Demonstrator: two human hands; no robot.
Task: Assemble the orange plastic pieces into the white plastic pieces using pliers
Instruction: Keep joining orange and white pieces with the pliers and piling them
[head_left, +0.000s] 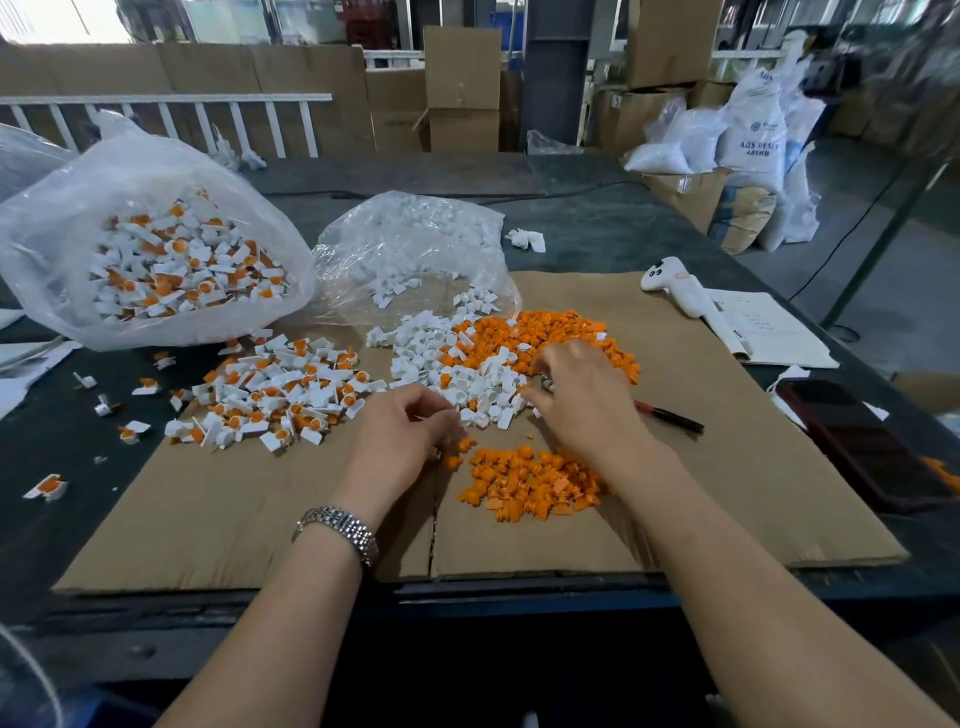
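Orange pieces (530, 480) heaped by white pieces (467, 364); left hand (400, 436) curled empty, right hand (582, 400) gripping pliers (670, 415).

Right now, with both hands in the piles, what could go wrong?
Finished pieces lie right beside the loose white pieces, so a sweeping left hand could mix them. Orange pieces sit under the right hand's wrist and may scatter off the cardboard. The pliers are partly hidden by that hand; how firm the grip is cannot be judged.
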